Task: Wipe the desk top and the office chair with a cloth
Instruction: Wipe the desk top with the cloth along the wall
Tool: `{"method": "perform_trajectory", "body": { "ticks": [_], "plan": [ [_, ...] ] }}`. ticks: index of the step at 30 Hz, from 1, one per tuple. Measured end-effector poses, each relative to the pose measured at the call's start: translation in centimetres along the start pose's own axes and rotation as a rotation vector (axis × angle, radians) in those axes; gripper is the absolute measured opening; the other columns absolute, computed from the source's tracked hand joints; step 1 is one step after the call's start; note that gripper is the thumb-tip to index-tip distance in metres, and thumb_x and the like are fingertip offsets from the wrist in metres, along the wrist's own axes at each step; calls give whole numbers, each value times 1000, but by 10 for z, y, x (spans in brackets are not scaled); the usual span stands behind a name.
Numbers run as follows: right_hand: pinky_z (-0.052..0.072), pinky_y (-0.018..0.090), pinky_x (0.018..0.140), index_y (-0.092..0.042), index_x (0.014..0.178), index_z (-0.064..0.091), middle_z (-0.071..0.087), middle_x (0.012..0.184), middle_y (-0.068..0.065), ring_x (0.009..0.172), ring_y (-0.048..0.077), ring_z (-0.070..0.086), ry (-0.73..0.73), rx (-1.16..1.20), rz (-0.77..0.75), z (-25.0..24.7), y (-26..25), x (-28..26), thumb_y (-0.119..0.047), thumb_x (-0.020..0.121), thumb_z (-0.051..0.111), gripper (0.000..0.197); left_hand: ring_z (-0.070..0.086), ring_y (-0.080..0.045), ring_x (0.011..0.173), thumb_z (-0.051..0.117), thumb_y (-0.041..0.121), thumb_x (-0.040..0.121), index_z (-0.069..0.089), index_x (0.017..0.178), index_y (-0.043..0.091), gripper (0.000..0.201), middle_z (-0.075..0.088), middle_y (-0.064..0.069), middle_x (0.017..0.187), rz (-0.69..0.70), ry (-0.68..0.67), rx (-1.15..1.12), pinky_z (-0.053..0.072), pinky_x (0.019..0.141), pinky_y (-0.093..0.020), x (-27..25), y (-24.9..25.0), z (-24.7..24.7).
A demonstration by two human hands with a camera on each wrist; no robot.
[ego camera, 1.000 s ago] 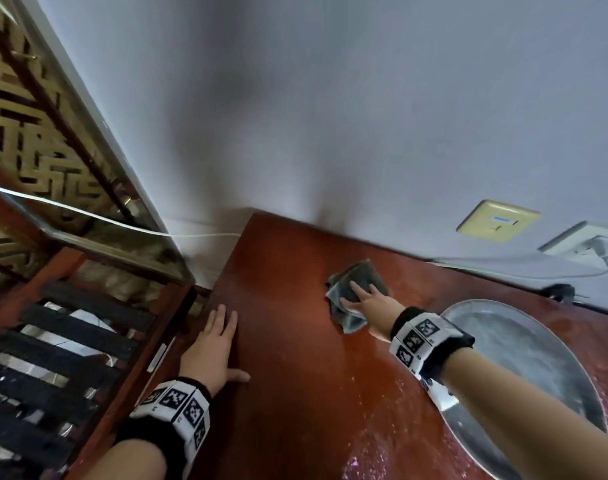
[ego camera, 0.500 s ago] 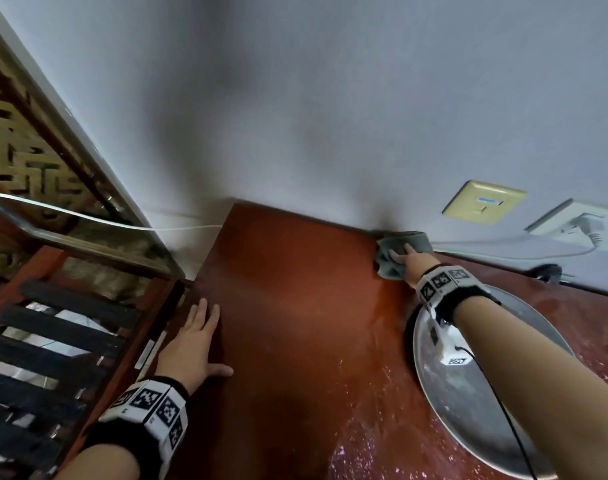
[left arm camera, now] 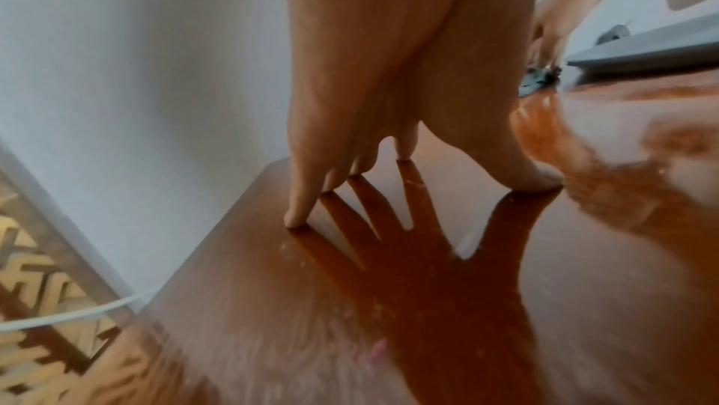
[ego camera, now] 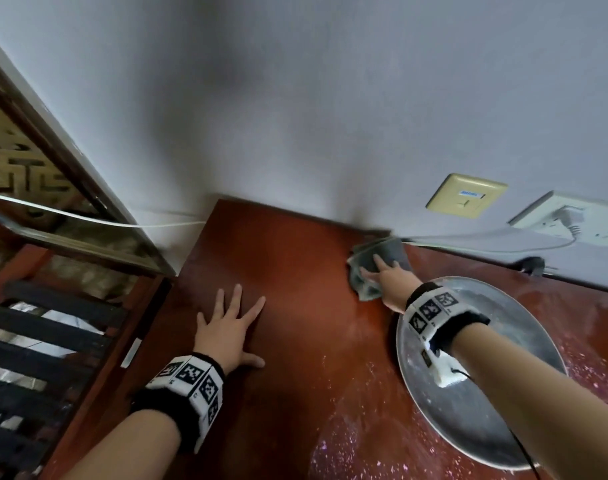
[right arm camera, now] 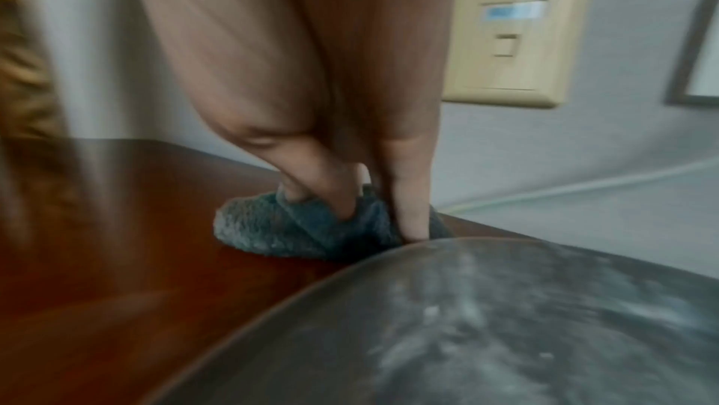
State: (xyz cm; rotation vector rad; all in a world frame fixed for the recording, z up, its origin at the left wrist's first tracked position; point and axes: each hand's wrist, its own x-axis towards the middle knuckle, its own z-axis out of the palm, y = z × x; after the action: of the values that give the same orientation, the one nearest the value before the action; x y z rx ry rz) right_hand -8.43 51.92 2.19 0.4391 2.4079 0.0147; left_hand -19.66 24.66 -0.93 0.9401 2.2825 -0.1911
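Observation:
The desk top (ego camera: 295,271) is glossy reddish-brown wood set against a grey wall. My right hand (ego camera: 389,282) presses a dark grey fluffy cloth (ego camera: 391,252) flat onto the desk near its back edge, beside the wall. In the right wrist view the straight fingers (right arm camera: 408,205) and thumb push down into the cloth (right arm camera: 272,227). My left hand (ego camera: 231,327) lies flat on the bare wood with fingers spread, holding nothing; the left wrist view shows the fingertips (left arm camera: 295,218) touching the desk top (left arm camera: 583,319). No office chair is in view.
A round metal tray (ego camera: 503,427) with white smears lies right behind my right wrist. Pale specks cover the wood at the front (ego camera: 365,427). A beige wall plate (ego camera: 467,195), a white socket (ego camera: 569,220) and a cable (ego camera: 486,245) line the wall. Dark slatted woodwork (ego camera: 53,323) stands left of the desk.
My right hand swept the cloth from the middle of the desk to the back edge, then drew it slightly left and toward me. My left hand slid from the desk's left edge further inward.

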Motion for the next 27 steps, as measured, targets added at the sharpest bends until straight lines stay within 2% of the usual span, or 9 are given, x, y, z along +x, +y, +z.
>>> {"method": "perform_trajectory", "body": {
  "ticks": [4, 7, 10, 13, 17, 20, 22, 24, 27],
  "plan": [
    [12, 47, 116, -32, 150, 12, -6, 158, 6, 145, 32, -4, -4, -8, -295, 25, -60, -48, 3, 93, 35, 71, -22, -32, 142, 70, 54, 73, -10, 147, 42, 110, -28, -4, 154, -21, -37, 12, 17, 110, -60, -2, 5, -5],
    [23, 41, 115, -35, 148, 15, -6, 158, -3, 146, 26, 2, -2, 110, -232, 25, -35, -34, 7, 92, 35, 73, -19, -31, 143, 73, 49, 74, -8, 148, 41, 110, -27, -4, 154, -9, -58, 27, 22, 110, -56, -4, 8, -7],
    [18, 41, 116, -33, 149, 13, -7, 158, 2, 145, 33, 3, 14, 103, -114, 17, -26, -29, 6, 92, 34, 72, -16, -29, 144, 72, 45, 76, -7, 149, 39, 107, -24, -3, 155, 37, -77, 63, 28, 111, -48, -12, 12, -3],
    [13, 49, 117, -33, 149, 15, -9, 158, 5, 143, 40, -4, -53, 15, -267, 38, -66, -67, 2, 94, 35, 68, -15, -29, 144, 70, 43, 79, -7, 149, 36, 105, -23, -4, 155, 64, -86, 99, 28, 111, -44, -21, 15, 3],
    [11, 46, 115, -27, 148, 23, -7, 158, 2, 144, 33, -7, -101, 2, -462, 72, -97, -119, -2, 96, 32, 59, -10, -27, 145, 67, 38, 83, -1, 150, 36, 96, -18, -3, 157, 73, -97, 112, 28, 112, -46, -24, 18, 0],
    [22, 50, 114, -33, 147, 21, -4, 158, -4, 145, 30, -1, -111, 32, -385, 67, -80, -93, -4, 95, 35, 61, -5, -26, 146, 63, 36, 86, 4, 150, 34, 88, -12, -3, 158, 81, -114, 146, 26, 112, -48, -27, 21, -5],
    [16, 47, 117, -29, 149, 15, -4, 158, -1, 145, 30, -2, -92, 47, -307, 56, -72, -83, -4, 95, 36, 63, -3, -25, 146, 61, 38, 87, 5, 150, 34, 85, -8, -2, 159, 91, -115, 178, 20, 114, -49, -29, 25, -6],
    [14, 46, 116, -27, 150, 12, -8, 158, 1, 145, 31, -6, -79, 83, -236, 54, -76, -94, 0, 95, 33, 65, -2, -24, 146, 60, 41, 87, 5, 150, 33, 84, -5, -2, 159, 108, -82, 226, 13, 116, -49, -33, 30, -5],
    [20, 51, 113, -29, 149, 19, -8, 158, 0, 144, 34, -7, -121, 99, -286, 77, -90, -138, 4, 93, 35, 67, 0, -23, 146, 59, 44, 86, 5, 151, 31, 85, 1, -3, 159, 177, -21, 254, 8, 117, -44, -35, 40, -3]
  ]
}}
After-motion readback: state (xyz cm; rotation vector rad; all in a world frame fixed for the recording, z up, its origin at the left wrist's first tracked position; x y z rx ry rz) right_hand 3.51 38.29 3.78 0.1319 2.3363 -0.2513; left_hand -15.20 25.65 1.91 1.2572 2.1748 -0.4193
